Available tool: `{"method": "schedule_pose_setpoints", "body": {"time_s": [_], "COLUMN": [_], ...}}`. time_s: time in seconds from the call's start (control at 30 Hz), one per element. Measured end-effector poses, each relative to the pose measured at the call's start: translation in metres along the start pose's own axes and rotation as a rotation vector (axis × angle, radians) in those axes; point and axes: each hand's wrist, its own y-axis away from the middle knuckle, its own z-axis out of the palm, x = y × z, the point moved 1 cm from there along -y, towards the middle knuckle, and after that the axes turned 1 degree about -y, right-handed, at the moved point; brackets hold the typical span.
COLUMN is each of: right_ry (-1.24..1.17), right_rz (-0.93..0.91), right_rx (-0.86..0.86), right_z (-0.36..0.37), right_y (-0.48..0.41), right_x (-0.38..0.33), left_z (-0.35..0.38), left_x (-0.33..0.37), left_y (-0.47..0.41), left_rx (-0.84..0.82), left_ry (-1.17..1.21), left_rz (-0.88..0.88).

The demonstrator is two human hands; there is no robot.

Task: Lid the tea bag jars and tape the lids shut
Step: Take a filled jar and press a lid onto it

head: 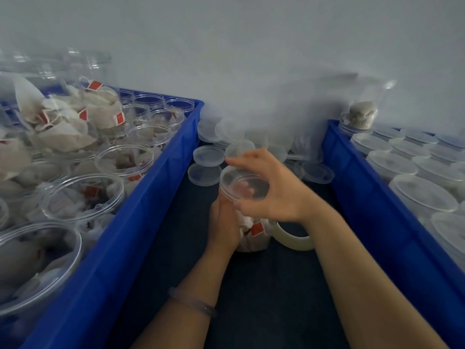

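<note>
The jar (pixel 253 238), at the centre of the dark worktop (pixel 264 285), is largely hidden: the left hand (pixel 224 222) grips its side and the right hand (pixel 274 192) curls round the lid (pixel 245 186) on top. The tape roll (pixel 294 241) is half-covered by the right wrist. The left crate (pixel 141 210) and right crate (pixel 377 210) are cut off, with a pale wall (pixel 251 46) behind.

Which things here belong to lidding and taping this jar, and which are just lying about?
In use: clear plastic jar of tea bags, gripped by the left hand; clear round plastic lid, held on it by the right hand; off-white tape roll beside it.
Lying about: loose clear lids; left blue plastic crate of open jars; right blue plastic crate of lidded jars.
</note>
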Motion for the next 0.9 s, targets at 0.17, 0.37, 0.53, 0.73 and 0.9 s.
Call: {"method": "schedule_pose_setpoints", "body": {"time_s": [0.17, 0.37, 0.53, 0.73, 0.9], "right_ry": [-0.057, 0.052, 0.116, 0.252, 0.381], "right_rz": [-0.051, -0.112, -0.048, -0.031, 0.244], "right_rx": [0.113, 0.195, 0.069, 0.017, 0.278], "right_z": [0.004, -0.011, 0.001, 0.004, 0.03], "right_y": [0.012, 0.008, 0.008, 0.007, 0.016], "right_x": [0.003, 0.001, 0.016, 0.016, -0.001], "left_z": [-0.001, -0.002, -0.003, -0.002, 0.005], "left_x": [-0.003, 0.003, 0.003, 0.006, 0.009], "left_y": [-0.001, 0.0, 0.002, 0.002, 0.009], "left_rx": [0.018, 0.045, 0.036, 0.051, 0.11], "left_ry": [0.058, 0.073, 0.11, 0.143, 0.063], "left_rz": [-0.01, -0.043, -0.056, -0.059, 0.003]}}
